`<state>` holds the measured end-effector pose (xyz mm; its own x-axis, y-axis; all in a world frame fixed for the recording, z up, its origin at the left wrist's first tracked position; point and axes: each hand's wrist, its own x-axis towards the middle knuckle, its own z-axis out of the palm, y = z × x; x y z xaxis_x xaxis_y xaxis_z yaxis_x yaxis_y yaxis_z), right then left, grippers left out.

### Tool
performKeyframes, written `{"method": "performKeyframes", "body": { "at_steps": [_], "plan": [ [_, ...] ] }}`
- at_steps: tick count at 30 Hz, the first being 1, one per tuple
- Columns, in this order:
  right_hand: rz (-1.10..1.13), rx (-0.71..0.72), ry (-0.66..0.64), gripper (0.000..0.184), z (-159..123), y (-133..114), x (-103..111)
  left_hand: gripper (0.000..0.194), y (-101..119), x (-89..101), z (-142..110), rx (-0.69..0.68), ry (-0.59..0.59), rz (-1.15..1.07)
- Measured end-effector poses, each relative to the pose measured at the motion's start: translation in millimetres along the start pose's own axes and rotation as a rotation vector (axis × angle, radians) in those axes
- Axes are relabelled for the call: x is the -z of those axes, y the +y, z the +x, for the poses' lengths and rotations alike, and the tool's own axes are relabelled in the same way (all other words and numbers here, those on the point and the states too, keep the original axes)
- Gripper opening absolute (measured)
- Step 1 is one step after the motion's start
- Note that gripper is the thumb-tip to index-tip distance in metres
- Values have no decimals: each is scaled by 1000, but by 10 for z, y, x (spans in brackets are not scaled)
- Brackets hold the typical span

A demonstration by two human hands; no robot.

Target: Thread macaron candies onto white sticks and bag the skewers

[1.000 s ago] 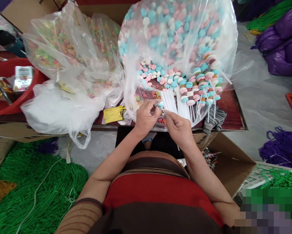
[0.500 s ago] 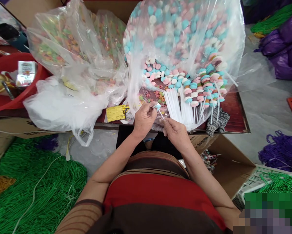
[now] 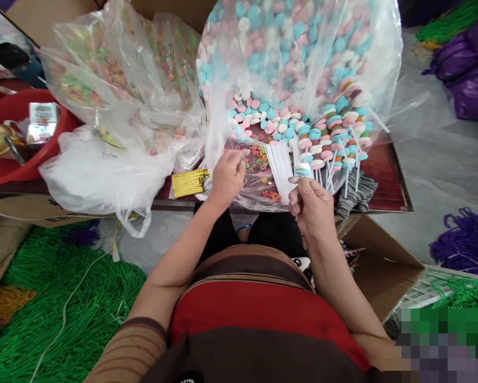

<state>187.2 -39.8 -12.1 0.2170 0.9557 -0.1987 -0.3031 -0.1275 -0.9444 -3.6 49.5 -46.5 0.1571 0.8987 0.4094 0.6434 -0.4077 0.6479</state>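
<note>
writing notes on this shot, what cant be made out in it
All in the head view:
Whether the left hand holds anything: curled fingers hide it.
Sachet print: too small and blurred.
Red basin, left side: cut off by the left edge.
Box contents: partly behind the right forearm.

Two bare hands, one red basin, one yellow bundle, many pastel candies
</note>
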Motion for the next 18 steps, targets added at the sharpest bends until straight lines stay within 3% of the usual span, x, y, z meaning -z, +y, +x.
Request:
{"method": "performKeyframes", "body": {
  "at_steps": [4,8,18],
  "plan": [
    [12,26,12,42,8,-23,5,19,-259,-68,320,-30,-142,276],
    [-27,31,19,42,7,3,7,25,-335,-114,373,-99,-238,283],
    [-3,41,12,42,27,16,14,20,-215,-37,349,-71,-192,314]
  ]
}}
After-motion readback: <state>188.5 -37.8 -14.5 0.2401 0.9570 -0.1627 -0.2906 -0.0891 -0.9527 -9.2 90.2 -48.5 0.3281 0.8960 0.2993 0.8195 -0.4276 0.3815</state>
